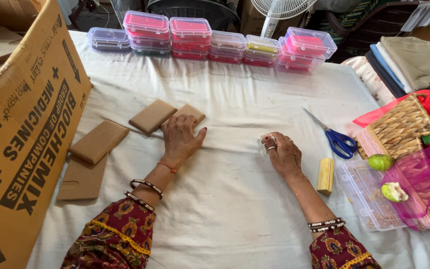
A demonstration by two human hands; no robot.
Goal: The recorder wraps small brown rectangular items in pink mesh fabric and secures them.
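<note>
Hands rest on a cloth-covered desk (235, 199); left hand (180, 139) lies flat, grip wide, touching a brown board (191, 112). Right hand (284, 155) pinches a small white piece (266, 141), blue scissors (335, 137) nearby.

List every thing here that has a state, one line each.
Blue-handled scissors: shut, lying flat.
Clear plastic case by the basket: open.
Stacked clear lidded boxes: shut.
Large cardboard carton: tipped on its side.
Left hand: flat on a brown board.
Right hand: pinching a small white piece.

A big brown cardboard box (23, 134) with black print stands at the left of the desk. Small clear plastic boxes (215, 40), many pink inside, line the far edge.
</note>
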